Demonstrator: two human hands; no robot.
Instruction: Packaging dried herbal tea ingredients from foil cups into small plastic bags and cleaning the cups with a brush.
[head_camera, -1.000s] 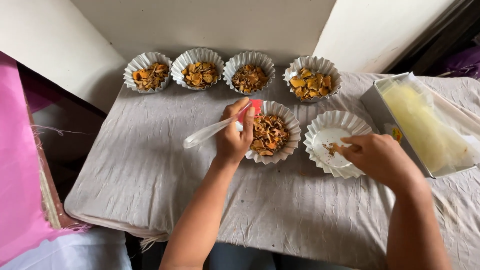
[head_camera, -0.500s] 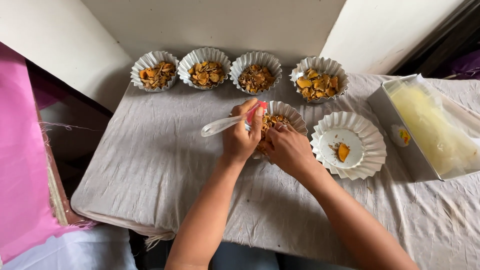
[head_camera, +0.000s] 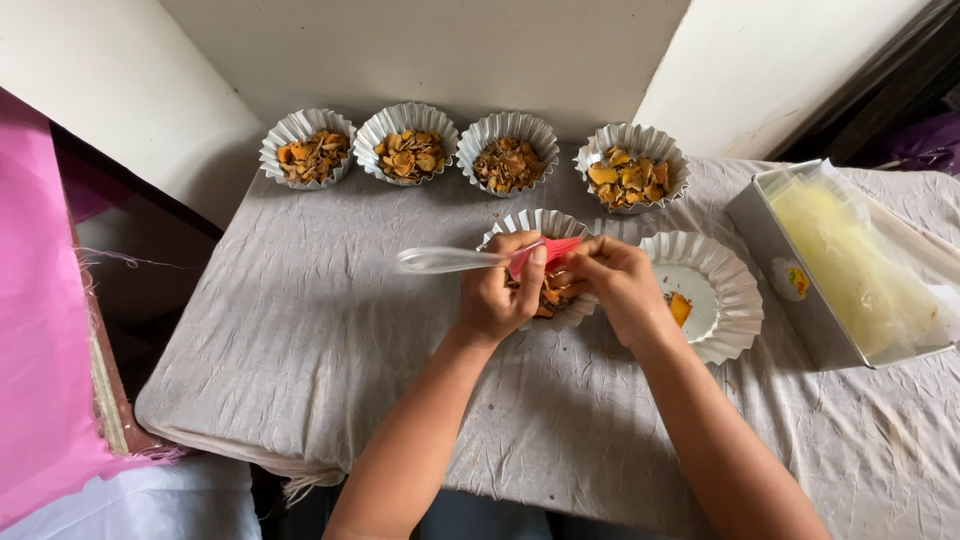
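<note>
The fluted paper cup (head_camera: 545, 225) of orange-brown chips sat mid-table under both hands. A clear-handled red spatula (head_camera: 470, 260) was clasped in the left hand (head_camera: 495, 295); the right hand (head_camera: 620, 285) pinched its tip. Chips could have been tipped out if the light cup were nudged.

A home food-preparation corner, set up at a small table.

A wrinkled grey cloth (head_camera: 300, 330) covered the table, which stood against plain white walls (head_camera: 420, 50). Four fluted foil cups (head_camera: 405, 140) of fried snack pieces were lined up along the far edge, a metal tray (head_camera: 790, 290) holding clear plastic bags sat at the right, and pink fabric (head_camera: 40, 330) hung at the left.
</note>
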